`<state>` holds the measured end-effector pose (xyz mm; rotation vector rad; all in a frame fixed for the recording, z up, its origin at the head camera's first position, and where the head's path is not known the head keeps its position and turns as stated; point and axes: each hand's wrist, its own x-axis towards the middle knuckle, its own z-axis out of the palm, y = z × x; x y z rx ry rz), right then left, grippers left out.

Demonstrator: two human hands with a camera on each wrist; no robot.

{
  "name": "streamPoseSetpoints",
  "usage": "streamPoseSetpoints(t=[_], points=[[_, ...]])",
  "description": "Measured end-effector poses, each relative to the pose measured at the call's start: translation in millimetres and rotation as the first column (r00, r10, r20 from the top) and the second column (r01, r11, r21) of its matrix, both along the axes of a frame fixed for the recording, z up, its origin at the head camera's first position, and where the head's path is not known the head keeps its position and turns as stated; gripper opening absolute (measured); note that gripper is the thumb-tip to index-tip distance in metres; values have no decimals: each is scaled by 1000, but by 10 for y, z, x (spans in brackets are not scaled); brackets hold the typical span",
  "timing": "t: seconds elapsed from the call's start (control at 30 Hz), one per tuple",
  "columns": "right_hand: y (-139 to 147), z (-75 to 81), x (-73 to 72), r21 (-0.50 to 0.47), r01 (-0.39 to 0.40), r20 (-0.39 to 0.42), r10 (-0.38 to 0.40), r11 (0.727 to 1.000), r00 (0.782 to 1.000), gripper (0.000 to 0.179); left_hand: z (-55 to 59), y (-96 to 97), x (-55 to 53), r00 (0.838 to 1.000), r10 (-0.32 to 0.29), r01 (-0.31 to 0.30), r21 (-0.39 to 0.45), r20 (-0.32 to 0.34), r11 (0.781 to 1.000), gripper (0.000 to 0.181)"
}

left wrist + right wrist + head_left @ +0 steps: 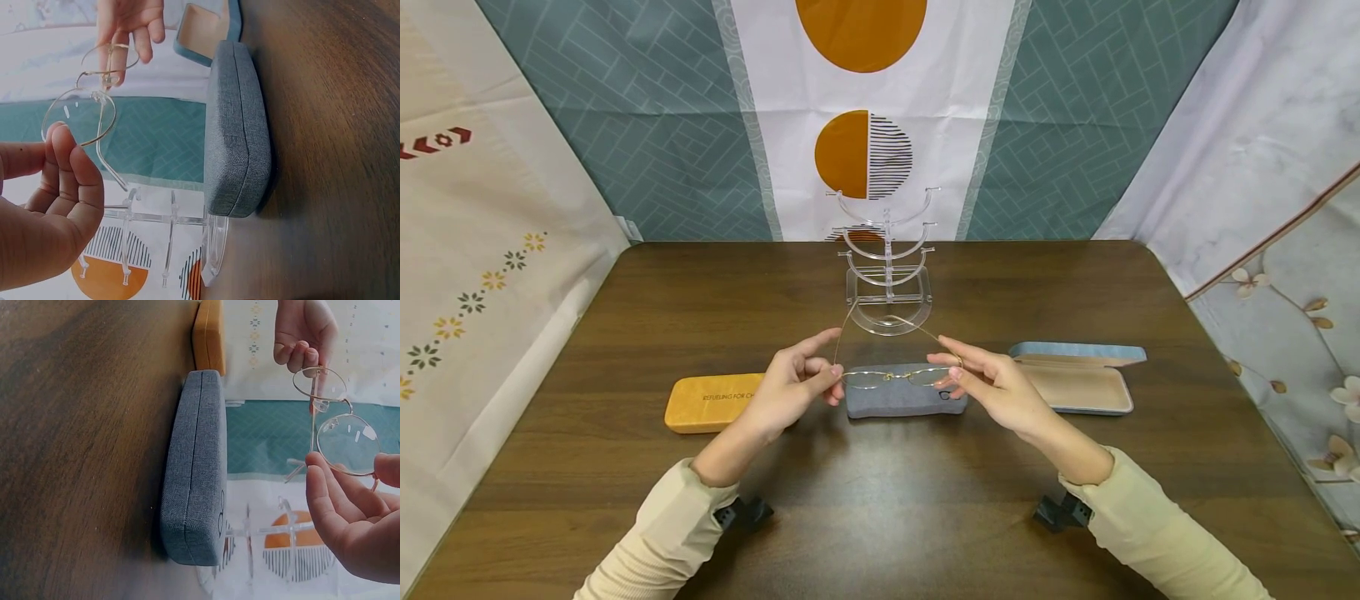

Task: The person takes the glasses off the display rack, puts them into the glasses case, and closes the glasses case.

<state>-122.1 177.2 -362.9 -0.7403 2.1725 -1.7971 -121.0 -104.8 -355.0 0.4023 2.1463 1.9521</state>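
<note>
A pair of thin gold-rimmed eyeglasses [887,377] is held up between both hands, its temples spread and pointing away toward the stand. My left hand [797,379] pinches the frame at its left end, thumb and fingers at the hinge. At the opposite end my right hand [992,383] pinches the other hinge. In the right wrist view both round lenses [348,444] show, with light glinting on one. Below the glasses lies a shut grey-blue fabric glasses case [234,131], apart from both hands.
Beyond the hands stands a clear tiered display stand [889,287], with no glasses on it. A shut yellow case [711,404] lies at left, partly behind the left hand. An open light-blue case [1082,383] with a beige lining sits at right. All are on the brown wooden table [880,517].
</note>
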Motion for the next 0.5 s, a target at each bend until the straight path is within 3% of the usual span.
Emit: streamPoseSetpoints(t=[0.5], points=[[-7,1,3,2,-38,-23,38,999,999,41,8,-19,2,1000,-16,16,-9,3,1000,50]])
